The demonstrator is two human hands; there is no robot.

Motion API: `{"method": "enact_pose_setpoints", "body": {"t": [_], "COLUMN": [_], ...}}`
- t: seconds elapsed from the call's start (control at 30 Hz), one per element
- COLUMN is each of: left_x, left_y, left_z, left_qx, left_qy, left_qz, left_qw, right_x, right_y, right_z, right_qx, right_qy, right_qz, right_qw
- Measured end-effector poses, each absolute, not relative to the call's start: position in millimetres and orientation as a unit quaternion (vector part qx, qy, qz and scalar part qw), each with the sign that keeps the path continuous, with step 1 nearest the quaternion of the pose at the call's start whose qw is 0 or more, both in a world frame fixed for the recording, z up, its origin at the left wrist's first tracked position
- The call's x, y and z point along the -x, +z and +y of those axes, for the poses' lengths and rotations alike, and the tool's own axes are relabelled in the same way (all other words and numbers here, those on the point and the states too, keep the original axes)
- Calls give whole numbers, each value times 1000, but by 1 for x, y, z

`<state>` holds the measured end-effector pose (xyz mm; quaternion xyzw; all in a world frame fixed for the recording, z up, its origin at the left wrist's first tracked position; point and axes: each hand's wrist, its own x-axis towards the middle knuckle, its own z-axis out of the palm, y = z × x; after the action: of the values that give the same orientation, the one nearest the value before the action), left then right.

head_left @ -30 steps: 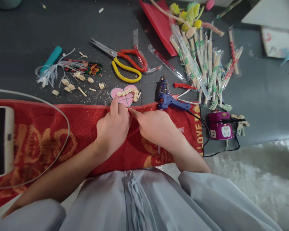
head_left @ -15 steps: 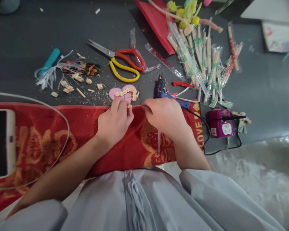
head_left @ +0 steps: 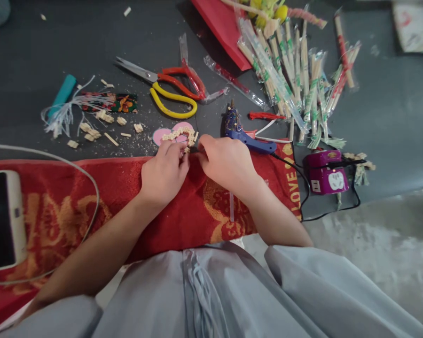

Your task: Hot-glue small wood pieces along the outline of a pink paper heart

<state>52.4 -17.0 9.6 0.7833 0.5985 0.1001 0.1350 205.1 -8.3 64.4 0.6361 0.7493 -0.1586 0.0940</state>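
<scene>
My left hand [head_left: 165, 171] is closed on the lower edge of a pink paper cutout [head_left: 161, 136] with rounded lobes. A curved line of small pale wooden pieces [head_left: 190, 133] runs along the cutout. My right hand [head_left: 229, 164] is just to the right, its fingertips pinched together near the cutout's edge. Whatever lies between those fingertips is hidden. A blue glue gun [head_left: 250, 142] lies on the table right behind my right hand. Both hands are over the far edge of a red patterned towel [head_left: 172, 220].
Scissors [head_left: 174, 105] with red and yellow handles lie beyond the hands. Wooden bits [head_left: 91, 131] and a teal cylinder [head_left: 62, 96] are at left. Wrapped chopsticks [head_left: 292, 70] spread at upper right. A purple power adapter [head_left: 326, 172] with black cord stands right; a phone [head_left: 16, 211] lies left.
My right hand has moved left, away from the glue gun and closer to my left hand and the cutout. The left hand keeps its hold. The view has shifted slightly.
</scene>
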Motion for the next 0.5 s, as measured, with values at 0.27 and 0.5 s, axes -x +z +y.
{"method": "enact_pose_setpoints", "body": {"t": [0.27, 0.5], "left_x": [-53, -54], "left_y": [13, 15], "left_z": [-14, -13], "left_qx": [-770, -766], "left_qy": [84, 70], "left_qz": [611, 618], "left_qw": [162, 165], "right_x": [-202, -203], "right_y": [60, 59], "right_z": [-7, -6], "right_qx": [-640, -642], "right_qy": [-156, -165], "right_qz": [746, 744], "right_qw": [94, 88]}}
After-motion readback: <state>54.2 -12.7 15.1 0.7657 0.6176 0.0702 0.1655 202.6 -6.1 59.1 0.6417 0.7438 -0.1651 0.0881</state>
